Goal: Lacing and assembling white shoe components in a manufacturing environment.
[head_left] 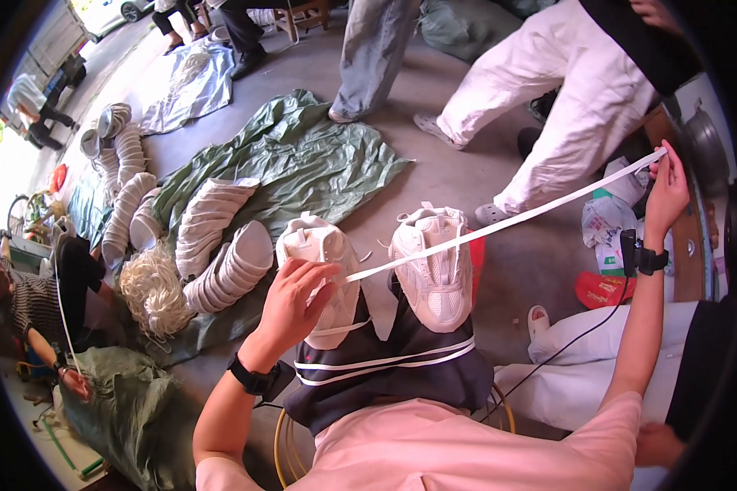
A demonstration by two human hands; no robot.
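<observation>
Left grip, right grip pinching one taut lace; two pale shoes nearby; two white strands across lap.

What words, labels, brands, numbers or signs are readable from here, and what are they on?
None reads clearly.
White plastic bag: coloured print, too small to read.
Red package: pale marks, too blurred to read.
White lace and white shoes: no lettering I can make out.
</observation>
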